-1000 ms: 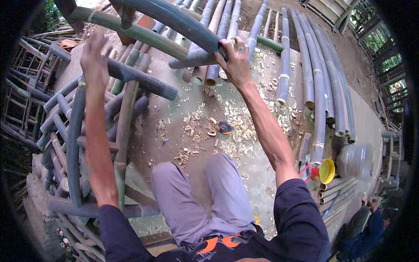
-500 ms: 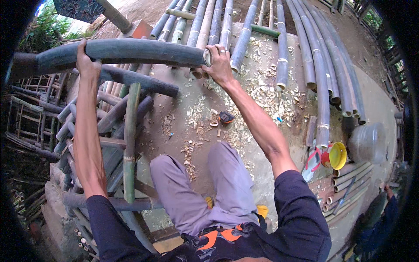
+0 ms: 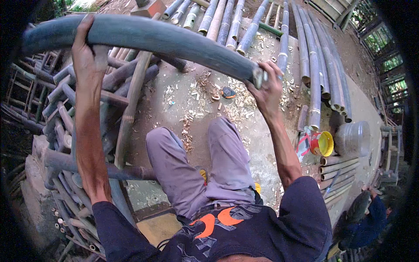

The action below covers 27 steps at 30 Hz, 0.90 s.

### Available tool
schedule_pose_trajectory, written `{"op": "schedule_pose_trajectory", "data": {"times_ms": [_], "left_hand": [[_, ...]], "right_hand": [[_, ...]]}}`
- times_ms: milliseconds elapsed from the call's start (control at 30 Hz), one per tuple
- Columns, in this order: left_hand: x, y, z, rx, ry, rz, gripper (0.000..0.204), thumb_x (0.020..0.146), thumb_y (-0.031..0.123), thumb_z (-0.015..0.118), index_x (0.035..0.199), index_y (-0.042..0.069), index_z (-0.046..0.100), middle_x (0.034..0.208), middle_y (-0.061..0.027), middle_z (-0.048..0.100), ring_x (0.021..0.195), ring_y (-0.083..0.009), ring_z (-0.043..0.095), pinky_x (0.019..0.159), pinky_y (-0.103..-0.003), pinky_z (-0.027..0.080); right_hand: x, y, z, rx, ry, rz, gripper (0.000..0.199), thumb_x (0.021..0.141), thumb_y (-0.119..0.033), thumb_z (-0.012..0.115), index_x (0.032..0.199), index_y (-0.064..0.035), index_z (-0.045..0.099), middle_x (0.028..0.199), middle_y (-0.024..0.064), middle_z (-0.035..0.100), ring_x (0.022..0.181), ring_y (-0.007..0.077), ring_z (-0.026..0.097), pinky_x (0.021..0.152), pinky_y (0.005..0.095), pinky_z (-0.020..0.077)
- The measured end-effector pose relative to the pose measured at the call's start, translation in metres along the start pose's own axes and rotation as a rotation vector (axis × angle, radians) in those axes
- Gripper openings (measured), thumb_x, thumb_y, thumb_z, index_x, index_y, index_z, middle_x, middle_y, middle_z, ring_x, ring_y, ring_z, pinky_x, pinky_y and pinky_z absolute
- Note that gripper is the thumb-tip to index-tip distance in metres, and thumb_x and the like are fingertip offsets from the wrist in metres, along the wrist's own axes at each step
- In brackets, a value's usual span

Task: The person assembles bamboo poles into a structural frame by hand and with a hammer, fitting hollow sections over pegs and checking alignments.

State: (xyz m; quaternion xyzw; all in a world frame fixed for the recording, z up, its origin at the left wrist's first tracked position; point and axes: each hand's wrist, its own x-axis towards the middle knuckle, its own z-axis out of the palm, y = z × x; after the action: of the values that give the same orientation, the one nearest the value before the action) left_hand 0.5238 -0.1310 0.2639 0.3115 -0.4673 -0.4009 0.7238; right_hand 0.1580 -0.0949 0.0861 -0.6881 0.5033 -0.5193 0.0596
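A thick dark bamboo pole (image 3: pixel 174 41) spans the upper part of the view, held up in front of me. My left hand (image 3: pixel 87 56) is closed round it toward its left part, with the thumb side showing. My right hand (image 3: pixel 268 87) grips the pole's right end, where the pale cut end shows partly between the fingers. The pole slants down toward the right. On the ground beyond my knees lies a small black and orange tool, perhaps a tape measure (image 3: pixel 228 92), among pale wood shavings (image 3: pixel 187 126).
Several long bamboo poles (image 3: pixel 314 74) lie at the far side and right. A bamboo frame (image 3: pixel 135 105) stands on my left. To the right are a yellow and red bucket (image 3: pixel 323 143), a clear plastic jar (image 3: pixel 353 139), sandals (image 3: pixel 302 146) and short bamboo lengths (image 3: pixel 338 170). Another person (image 3: pixel 371 214) is at lower right.
The pole's right end has swung to the right and down toward me, with my right hand on it. My left hand has risen slightly in view. The whole view has shifted a little.
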Motion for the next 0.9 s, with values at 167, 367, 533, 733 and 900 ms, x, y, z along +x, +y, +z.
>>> {"op": "schedule_pose_trajectory", "data": {"times_ms": [167, 367, 533, 733, 900], "left_hand": [[-0.025, 0.010, 0.017, 0.385, -0.280, 0.434, 0.052, 0.082, 0.029, 0.065, 0.123, 0.002, 0.047, 0.108, -0.0131, 0.056, 0.099, -0.0228, 0.053, 0.091, -0.035, 0.042], [-0.074, 0.002, 0.100, -0.119, -0.508, 0.346, 0.046, 0.077, 0.024, 0.069, 0.113, 0.001, 0.052, 0.108, -0.0130, 0.053, 0.102, -0.0251, 0.050, 0.093, -0.041, 0.041], [-0.122, -0.043, 0.128, -0.510, -0.491, -0.174, 0.038, 0.079, 0.021, 0.067, 0.111, 0.003, 0.055, 0.105, -0.0096, 0.056, 0.099, -0.0228, 0.053, 0.091, -0.039, 0.042], [-0.170, -0.085, 0.146, -0.729, -0.472, -0.502, 0.029, 0.083, 0.017, 0.065, 0.109, 0.007, 0.058, 0.101, -0.0056, 0.060, 0.096, -0.0201, 0.057, 0.089, -0.037, 0.045], [-0.217, -0.086, 0.152, -0.677, -0.405, -0.559, 0.028, 0.087, 0.021, 0.062, 0.111, 0.009, 0.057, 0.106, -0.0044, 0.061, 0.103, -0.0197, 0.056, 0.093, -0.045, 0.042]], "right_hand": [[-0.055, -0.045, -0.073, -0.176, 0.093, 0.018, 0.059, 0.060, -0.013, 0.084, 0.112, -0.0033, 0.057, 0.113, 0.0140, 0.054, 0.106, 0.0278, 0.054, 0.090, 0.0363, 0.0440], [-0.109, -0.065, -0.167, -0.317, 0.168, 0.092, 0.060, 0.062, -0.006, 0.080, 0.116, -0.0033, 0.054, 0.114, 0.0113, 0.055, 0.107, 0.0251, 0.052, 0.095, 0.0350, 0.0388], [-0.153, -0.095, -0.240, -0.493, 0.246, 0.239, 0.057, 0.074, 0.000, 0.074, 0.125, -0.0002, 0.050, 0.124, 0.0096, 0.052, 0.113, 0.0202, 0.049, 0.098, 0.0326, 0.0382], [-0.192, -0.133, -0.317, -0.465, 0.247, 0.362, 0.064, 0.070, 0.005, 0.071, 0.129, 0.0007, 0.047, 0.133, 0.0089, 0.047, 0.123, 0.0212, 0.043, 0.106, 0.0358, 0.0308], [-0.202, -0.137, -0.368, -0.603, 0.055, 0.442, 0.067, 0.067, -0.007, 0.073, 0.129, -0.0007, 0.048, 0.133, 0.0103, 0.048, 0.126, 0.0232, 0.041, 0.109, 0.0364, 0.0265]]}}
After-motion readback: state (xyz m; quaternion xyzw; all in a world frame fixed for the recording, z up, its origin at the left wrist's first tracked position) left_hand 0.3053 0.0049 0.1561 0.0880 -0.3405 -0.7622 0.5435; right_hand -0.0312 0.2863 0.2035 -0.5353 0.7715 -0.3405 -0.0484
